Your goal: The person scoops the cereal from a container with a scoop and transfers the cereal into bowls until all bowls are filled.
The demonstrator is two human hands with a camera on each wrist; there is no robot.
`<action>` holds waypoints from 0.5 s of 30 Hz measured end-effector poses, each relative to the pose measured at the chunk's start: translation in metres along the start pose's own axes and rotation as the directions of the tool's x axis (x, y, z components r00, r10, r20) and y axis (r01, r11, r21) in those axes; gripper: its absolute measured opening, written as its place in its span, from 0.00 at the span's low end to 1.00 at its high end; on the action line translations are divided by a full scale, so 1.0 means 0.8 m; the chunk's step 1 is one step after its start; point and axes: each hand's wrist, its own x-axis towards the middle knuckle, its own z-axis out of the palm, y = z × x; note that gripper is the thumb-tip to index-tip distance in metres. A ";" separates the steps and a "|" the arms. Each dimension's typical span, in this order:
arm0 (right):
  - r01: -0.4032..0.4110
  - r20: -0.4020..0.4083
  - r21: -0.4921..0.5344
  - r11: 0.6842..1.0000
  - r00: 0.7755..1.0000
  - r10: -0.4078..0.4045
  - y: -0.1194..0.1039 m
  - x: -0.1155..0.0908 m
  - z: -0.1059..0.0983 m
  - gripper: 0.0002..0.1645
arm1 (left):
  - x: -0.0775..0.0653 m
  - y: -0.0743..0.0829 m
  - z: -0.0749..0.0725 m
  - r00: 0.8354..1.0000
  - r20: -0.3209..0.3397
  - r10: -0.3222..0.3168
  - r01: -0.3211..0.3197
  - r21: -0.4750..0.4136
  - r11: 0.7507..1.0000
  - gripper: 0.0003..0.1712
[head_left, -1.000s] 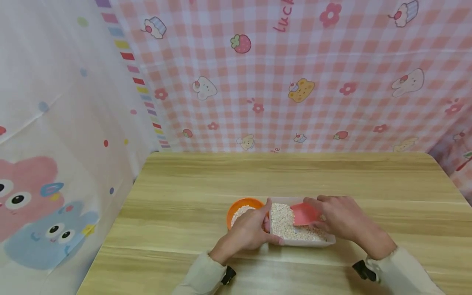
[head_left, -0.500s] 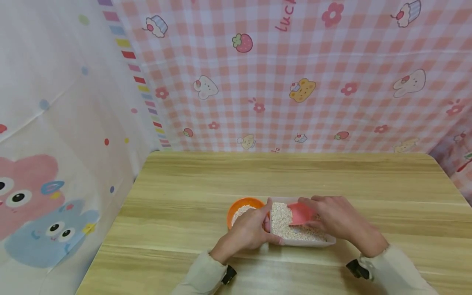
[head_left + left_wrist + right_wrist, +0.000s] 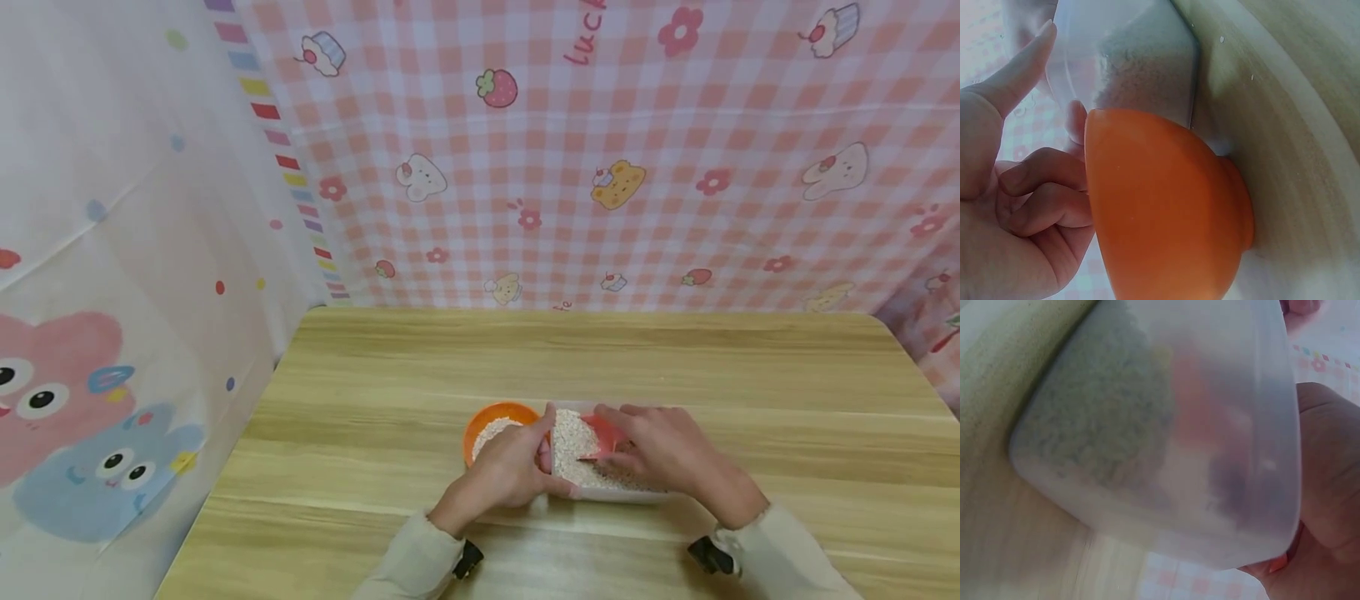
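Note:
A translucent plastic container point(image 3: 622, 495) of pale oat-like flakes point(image 3: 573, 442) rests on the table. My left hand point(image 3: 506, 467) grips its left end, thumb on the near side and a finger at the far corner. In the left wrist view, the other fingers point(image 3: 1054, 206) curl beside the rim of an orange bowl point(image 3: 1160, 200). My right hand point(image 3: 663, 442) holds a red scoop point(image 3: 600, 435) inside the container, its front edge in the flakes. In the right wrist view, the scoop shows blurred through the container wall point(image 3: 1210, 506). The bowl also holds pale flakes, partly hidden by my left hand.
The wood-grain table point(image 3: 375, 375) extends around the container and bowl. A pink checked cloth point(image 3: 562, 167) hangs behind it, and a white printed cloth point(image 3: 150, 208) hangs at the left. A few loose flakes point(image 3: 1222, 39) lie on the table beside the container.
My right hand has moved left with the scoop, sliding it further into the flakes toward the container's left end. My left hand stays in place; the head view shifts slightly.

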 end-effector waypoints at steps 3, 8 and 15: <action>0.002 -0.012 -0.005 1.000 1.000 -0.002 -0.001 -0.001 0.001 0.37 | 0.000 0.000 0.000 1.000 -0.001 -0.004 0.004 -0.001 1.000 0.64; 0.023 -0.050 -0.012 1.000 0.998 -0.024 -0.002 -0.002 0.003 0.35 | -0.001 0.000 0.001 1.000 -0.003 -0.011 0.011 -0.001 1.000 0.64; 0.028 -0.078 -0.029 0.999 0.997 -0.030 0.000 -0.005 0.004 0.34 | -0.001 0.001 0.000 1.000 -0.001 -0.011 0.011 0.021 1.000 0.64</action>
